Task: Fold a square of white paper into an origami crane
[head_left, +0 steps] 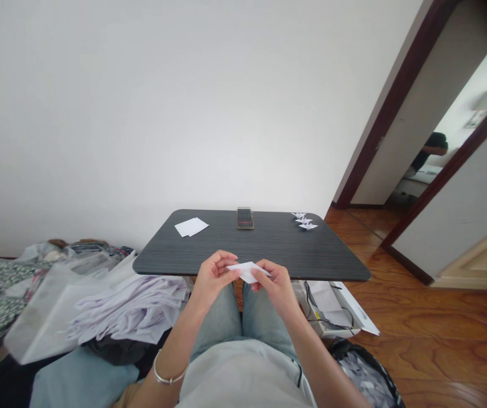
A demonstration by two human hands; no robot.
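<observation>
A folded piece of white paper [247, 272] is held between both hands, just over the near edge of the dark table [209, 249]. My left hand [217, 273] pinches its left corner between thumb and fingers. On the other side, my right hand [272, 280] grips the right part, thumb on top. Toward the table's back left lie some white paper sheets [191, 226], overlapping. Several small folded paper cranes [304, 221] stand in a row at the back right.
A phone-like device [245, 219] sits at the table's back middle, near the wall. Clothes [128, 309] are heaped on the left. To the right are a box with papers and cables [330, 306] and a black bag [366, 371]. Through the doorway a person [432, 148] is partly visible.
</observation>
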